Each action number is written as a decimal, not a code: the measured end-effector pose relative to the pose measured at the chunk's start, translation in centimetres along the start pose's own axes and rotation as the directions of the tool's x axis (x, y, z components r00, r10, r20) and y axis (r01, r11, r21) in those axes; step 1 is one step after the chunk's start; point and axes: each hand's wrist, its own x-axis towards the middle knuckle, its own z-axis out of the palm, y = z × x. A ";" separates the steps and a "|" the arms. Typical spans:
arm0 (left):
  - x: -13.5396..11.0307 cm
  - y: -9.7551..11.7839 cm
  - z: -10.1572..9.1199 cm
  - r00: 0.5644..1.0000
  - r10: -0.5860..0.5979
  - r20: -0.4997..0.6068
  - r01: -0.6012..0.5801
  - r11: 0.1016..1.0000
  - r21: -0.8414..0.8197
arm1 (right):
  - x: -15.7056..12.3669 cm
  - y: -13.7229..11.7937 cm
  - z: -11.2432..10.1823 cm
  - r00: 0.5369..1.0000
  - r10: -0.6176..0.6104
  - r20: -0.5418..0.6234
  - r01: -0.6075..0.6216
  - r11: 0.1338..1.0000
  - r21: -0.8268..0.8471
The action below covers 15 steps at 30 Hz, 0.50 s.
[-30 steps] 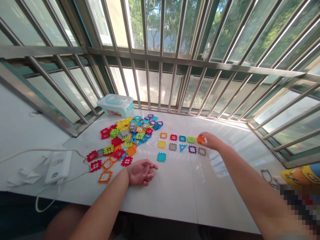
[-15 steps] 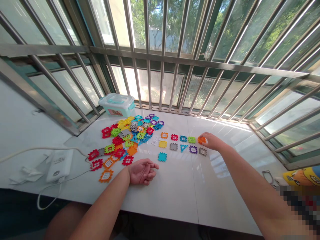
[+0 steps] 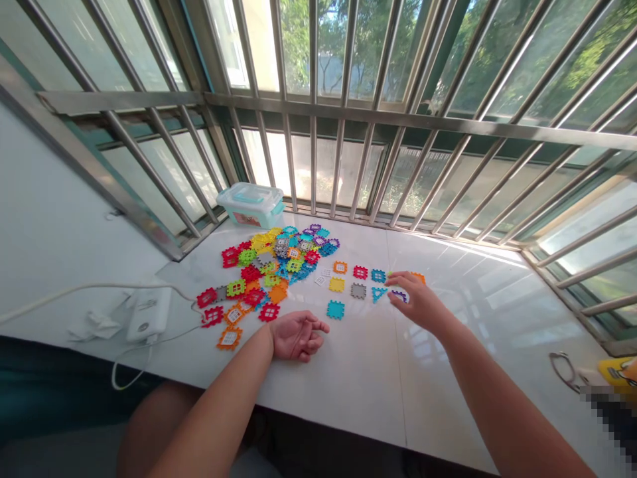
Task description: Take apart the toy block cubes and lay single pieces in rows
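On the white tiled counter lies a heap of colourful interlocking plastic tiles (image 3: 273,265). To its right, separate tiles stand in loose rows, among them a teal square tile (image 3: 336,309) and a blue triangular frame (image 3: 379,294). My right hand (image 3: 417,302) hovers with fingers spread, its fingertips at a purple tile (image 3: 399,297). An orange tile (image 3: 419,277) lies just beyond those fingers, partly hidden by them. My left hand (image 3: 297,335) rests palm up on the counter, fingers loosely curled, holding nothing, just below the heap.
A clear box with a teal lid (image 3: 250,204) stands at the back corner below steel window bars (image 3: 313,126). A white power strip (image 3: 148,314) and its cable lie at the left. Glasses (image 3: 565,370) and a yellow object (image 3: 617,372) sit at the right.
My right hand has left the orange tile and moved toward the purple tile, spreading its fingers. The whole view has shifted as my head turned. My left hand stays put.
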 end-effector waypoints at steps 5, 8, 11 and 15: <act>-0.1 -0.1 0.2 1.000 0.014 -0.011 -0.013 1.000 0.015 | -4.0 -10.0 5.9 0.989 0.069 0.132 -0.117 0.911 0.396; -0.3 0.0 0.6 1.000 0.012 -0.014 -0.012 1.000 0.023 | -6.7 -12.7 9.5 0.954 0.107 0.282 -0.237 0.842 0.485; -0.4 0.1 0.9 1.000 0.003 -0.012 -0.003 1.000 0.022 | -8.8 -13.1 12.3 0.942 0.153 0.298 -0.278 0.851 0.445; -0.5 0.1 1.0 1.000 0.002 -0.015 -0.001 0.999 0.039 | -10.3 -12.9 14.6 0.971 0.198 0.137 -0.227 0.942 0.246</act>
